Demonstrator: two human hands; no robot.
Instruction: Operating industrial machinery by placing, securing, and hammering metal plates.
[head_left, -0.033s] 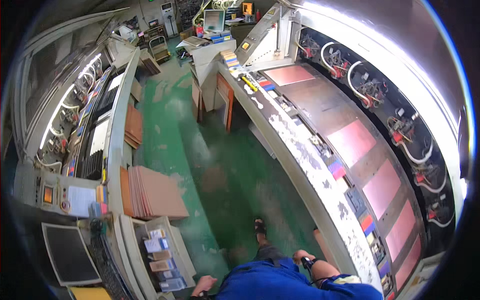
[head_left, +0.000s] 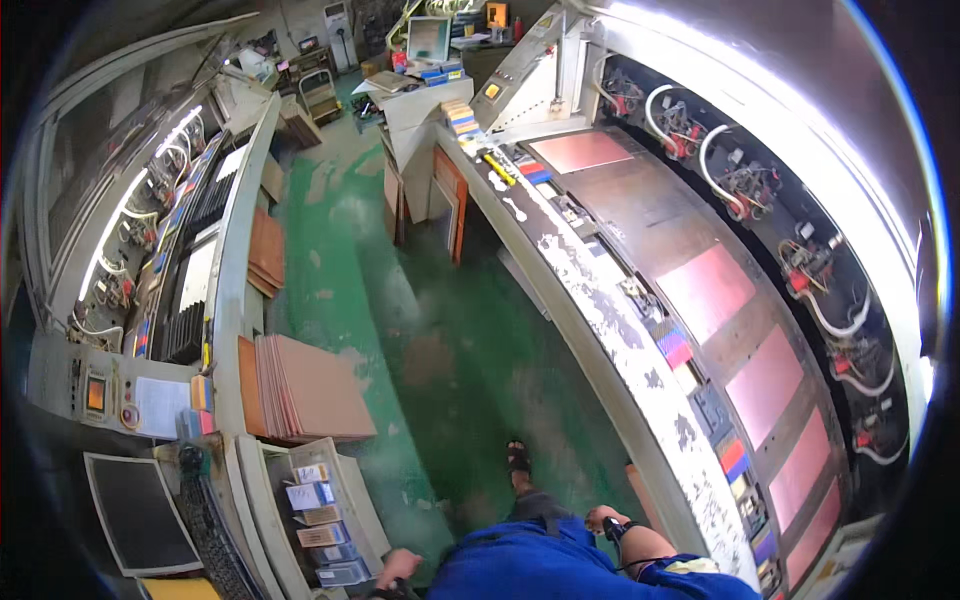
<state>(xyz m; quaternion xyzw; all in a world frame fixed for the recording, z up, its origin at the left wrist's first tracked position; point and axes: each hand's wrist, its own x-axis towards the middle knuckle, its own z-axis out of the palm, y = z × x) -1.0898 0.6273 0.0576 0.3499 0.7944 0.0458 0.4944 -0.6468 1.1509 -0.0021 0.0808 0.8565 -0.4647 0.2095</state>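
Note:
My left hand (head_left: 402,566) hangs at my side, its fingers loosely curled and nothing showing in them. It is nearest to an open drawer-like bin (head_left: 355,505) holding several small boxes (head_left: 315,495). My right hand (head_left: 603,518) is also curled at my other side, with a dark band on the wrist. Nothing shows in it either. It hangs beside the long machine's worn white front edge (head_left: 650,400), apart from it. On that machine's bed lie several copper-pink panels (head_left: 705,290).
Green floor (head_left: 450,400) forms an aisle between two machines. Brown boards (head_left: 310,390) lean against the left machine, and more boards (head_left: 450,205) lean ahead. A desk with a monitor (head_left: 428,40) stands at the far end. A dark screen (head_left: 140,510) is at lower left.
My left hand has shifted slightly left and up. The panels and machines sit almost unchanged in view. Neither hand has taken hold of anything.

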